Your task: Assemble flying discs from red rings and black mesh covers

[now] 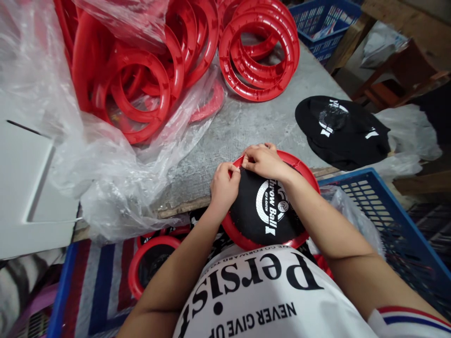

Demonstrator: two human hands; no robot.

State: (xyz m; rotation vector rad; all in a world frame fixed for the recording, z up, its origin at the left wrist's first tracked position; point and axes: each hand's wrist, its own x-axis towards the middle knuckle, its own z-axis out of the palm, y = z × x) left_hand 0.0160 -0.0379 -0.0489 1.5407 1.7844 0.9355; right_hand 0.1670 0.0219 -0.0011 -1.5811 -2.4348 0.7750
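Both hands were pinching the black cloth (pixel 262 211) at the ring's (pixel 232 231) far rim, left hand (pixel 224 185) at about 11 o'clock and right hand (pixel 263 161) at 12. The ring sat at the counter's (pixel 246 122) near edge against the person's belly, with loose red rings (pixel 259 51) piled further back.

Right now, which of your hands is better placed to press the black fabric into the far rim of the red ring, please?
Probably the right hand: its fingertips already pinch the black fabric at the red ring's far rim, while the left hand grips the near-left edge.
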